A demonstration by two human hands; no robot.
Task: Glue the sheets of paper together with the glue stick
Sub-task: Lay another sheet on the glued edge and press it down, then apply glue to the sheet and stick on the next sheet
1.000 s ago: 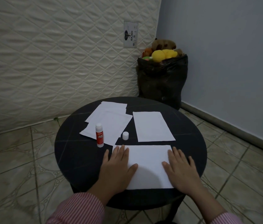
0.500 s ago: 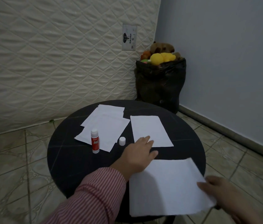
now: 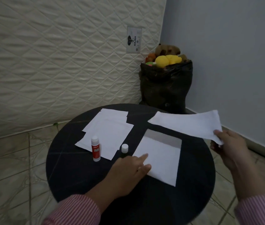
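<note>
Left hand (image 3: 128, 172): flat, fingers straight, tips pressing the near sheet (image 3: 161, 159) on the table (image 3: 73, 176).
Right hand (image 3: 226, 148): pinches a lifted sheet (image 3: 187, 122) by its corner.
Glue stick (image 3: 95, 148): upright, left of the left fingers, cap (image 3: 124, 148) just beyond them.

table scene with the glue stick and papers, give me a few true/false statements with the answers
1. The right hand holds a sheet lifted off the round table. True.
2. The glue stick lies on its side. False: it stands upright.
3. The white cap is on the glue stick. False: it stands apart on the table, right of the stick.
4. The left hand touches the flat sheet on the table. True.
5. The left hand grips the glue stick. False: the stick stands untouched.
</note>
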